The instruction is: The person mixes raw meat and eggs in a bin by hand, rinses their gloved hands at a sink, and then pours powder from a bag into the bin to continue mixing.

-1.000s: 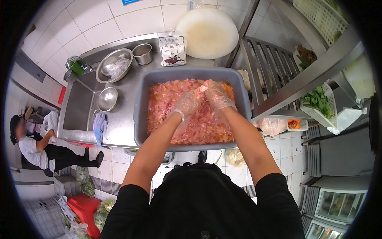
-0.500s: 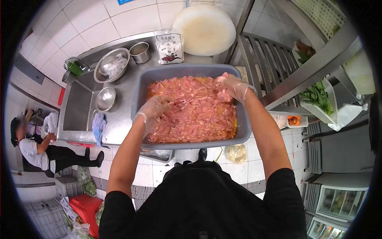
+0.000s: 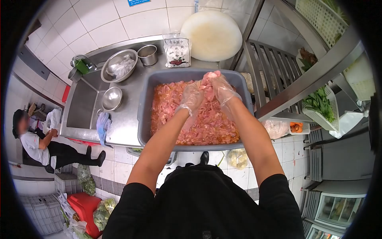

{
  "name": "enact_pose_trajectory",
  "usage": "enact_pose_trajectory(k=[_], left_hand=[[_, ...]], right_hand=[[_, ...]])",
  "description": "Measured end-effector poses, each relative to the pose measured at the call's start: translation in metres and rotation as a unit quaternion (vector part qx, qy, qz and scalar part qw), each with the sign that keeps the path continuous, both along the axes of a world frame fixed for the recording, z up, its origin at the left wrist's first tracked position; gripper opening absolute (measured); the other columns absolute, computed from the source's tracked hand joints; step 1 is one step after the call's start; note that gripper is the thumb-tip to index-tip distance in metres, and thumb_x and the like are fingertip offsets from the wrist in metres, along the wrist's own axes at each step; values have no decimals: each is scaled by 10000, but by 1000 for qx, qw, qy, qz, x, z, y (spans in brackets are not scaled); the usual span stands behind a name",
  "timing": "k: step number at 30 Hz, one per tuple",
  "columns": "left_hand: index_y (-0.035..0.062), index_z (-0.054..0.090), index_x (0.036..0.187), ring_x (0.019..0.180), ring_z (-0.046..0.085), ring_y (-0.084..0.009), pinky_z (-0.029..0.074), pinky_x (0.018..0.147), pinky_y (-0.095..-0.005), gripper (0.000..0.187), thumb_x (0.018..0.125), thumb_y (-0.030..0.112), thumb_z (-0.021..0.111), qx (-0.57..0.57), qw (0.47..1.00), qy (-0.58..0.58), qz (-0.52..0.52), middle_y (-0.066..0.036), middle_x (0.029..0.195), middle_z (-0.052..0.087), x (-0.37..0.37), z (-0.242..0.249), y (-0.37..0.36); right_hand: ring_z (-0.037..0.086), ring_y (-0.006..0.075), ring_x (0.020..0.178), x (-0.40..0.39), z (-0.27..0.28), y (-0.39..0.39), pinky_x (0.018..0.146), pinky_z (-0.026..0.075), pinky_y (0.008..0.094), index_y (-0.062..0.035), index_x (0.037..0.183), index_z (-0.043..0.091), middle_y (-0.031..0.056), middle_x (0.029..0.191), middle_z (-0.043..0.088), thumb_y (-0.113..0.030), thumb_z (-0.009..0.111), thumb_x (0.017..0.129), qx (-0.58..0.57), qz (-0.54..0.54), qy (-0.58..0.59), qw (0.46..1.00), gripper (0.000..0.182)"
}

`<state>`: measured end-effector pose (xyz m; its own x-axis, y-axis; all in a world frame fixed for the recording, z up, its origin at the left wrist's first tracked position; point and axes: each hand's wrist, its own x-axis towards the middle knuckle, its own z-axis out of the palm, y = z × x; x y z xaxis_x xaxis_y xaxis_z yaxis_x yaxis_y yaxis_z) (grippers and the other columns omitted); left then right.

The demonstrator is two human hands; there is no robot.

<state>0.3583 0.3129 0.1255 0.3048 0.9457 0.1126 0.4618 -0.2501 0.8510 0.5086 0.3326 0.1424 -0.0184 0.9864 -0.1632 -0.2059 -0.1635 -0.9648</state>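
Glistening wetly, the pale pink mass of raw sliced meat (image 3: 199,129) lies spread through the deep grey rectangular plastic tub (image 3: 144,109) in the centre of the frame. It looks soft, limp and slippery: single pieces should be light and apt to slide out of a pinch, while the whole mass is probably heavy. A cupped hold from beneath would likely serve better than fingertips. Just above the frame's centre, the right hand (image 3: 223,89), in clear thin plastic, is closed on a raised pink clump of meat (image 3: 209,81). The left hand (image 3: 192,99), gloved alike, lies against the clump's left side with bent fingers; how firmly they grip, I cannot tell. For the tub, its thick rim looks the surest place to take hold

Left of the tub, the stainless-steel counter (image 3: 126,129) carries a small round steel bowl (image 3: 112,98) and a crumpled bluish-purple glove or cloth (image 3: 103,125). Towards the upper left stand a wide steel bowl (image 3: 104,71) and a cylindrical steel pot (image 3: 147,55); at top centre, a white printed bag (image 3: 177,51) stands beside a round cream-coloured board (image 3: 212,36)
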Motion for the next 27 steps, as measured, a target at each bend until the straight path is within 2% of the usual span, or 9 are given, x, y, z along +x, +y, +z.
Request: enact_pose_trajectory(k=[5, 7, 13, 15, 20, 21, 23, 25, 27], left_hand=[[64, 654, 1137, 1062, 610, -339, 443, 999, -383, 279, 955, 176, 475, 69, 976, 207, 25, -213, 1128, 653, -15, -7, -19], [64, 668, 1095, 1105, 570, -403, 418, 1026, -434, 315, 971, 229, 431, 2, 998, -61, 14, -250, 1128, 634, -11, -6, -25], [58, 648, 1106, 1039, 599, -408, 473, 891, -465, 299, 929, 199, 452, 203, 974, 95, 21, -231, 1084, 650, -16, -19, 3], [73, 644, 1141, 1077, 596, -390, 467, 924, -442, 311, 921, 185, 455, 136, 978, 159, 22, -223, 1124, 646, -33, -3, 8], [107, 590, 1287, 1211, 555, -332, 425, 1034, -377, 414, 892, 205, 512, 214, 907, 362, -16, -196, 1284, 596, -101, -37, 27], [103, 551, 1333, 1248, 531, -327, 410, 1056, -369, 477, 872, 226, 553, 80, 947, 310, -37, -185, 1323, 573, -109, -4, 9], [99, 512, 1379, 1285, 506, -321, 395, 1078, -361, 554, 852, 247, 594, -58, 964, 253, -57, -173, 1361, 551, -124, 8, -8], [96, 515, 1370, 1299, 491, -336, 397, 1071, -362, 591, 817, 253, 650, -147, 959, 228, -82, -174, 1378, 537, -136, -10, -15], [103, 506, 1379, 1272, 515, -330, 409, 1060, -362, 594, 819, 241, 650, -127, 950, 281, -59, -167, 1366, 548, -120, -25, -35]], right_hand=[[616, 194, 688, 5, 19, -22, 513, 487, 286, -96, 1009, 531, 64, 918, 604, -167, 579, 925, -106, -15, -3, 994, 120], [598, 200, 653, 0, 12, -23, 488, 467, 304, -118, 945, 483, 59, 831, 590, -171, 561, 916, -63, -25, 51, 996, 98], [529, 229, 487, 6, 14, -10, 418, 422, 339, -133, 913, 405, 91, 711, 579, -164, 564, 898, -71, -11, 64, 995, 163], [499, 227, 451, 23, 18, -5, 408, 413, 337, -140, 917, 386, 97, 708, 573, -157, 573, 893, -104, 23, -60, 992, 190], [588, 183, 581, 59, 16, -17, 390, 457, 334, -33, 975, 505, 103, 839, 613, -138, 561, 902, -104, -39, 42, 993, 140], [580, 177, 582, 73, 7, -18, 403, 447, 333, -32, 979, 522, 96, 846, 614, -113, 584, 881, -102, -11, 90, 991, 142], [603, 158, 664, 79, 6, -13, 482, 482, 324, -61, 984, 578, 99, 861, 611, -69, 621, 828, -176, 33, 19, 984, 162], [632, 175, 799, 68, 44, -38, 637, 531, 342, -54, 978, 618, 121, 897, 619, -51, 628, 796, -108, 256, -467, 839, 182], [641, 210, 941, 63, 11, -32, 795, 527, 363, -27, 994, 634, 138, 943, 641, -90, 662, 783, 3, 218, -580, 785, 222]])
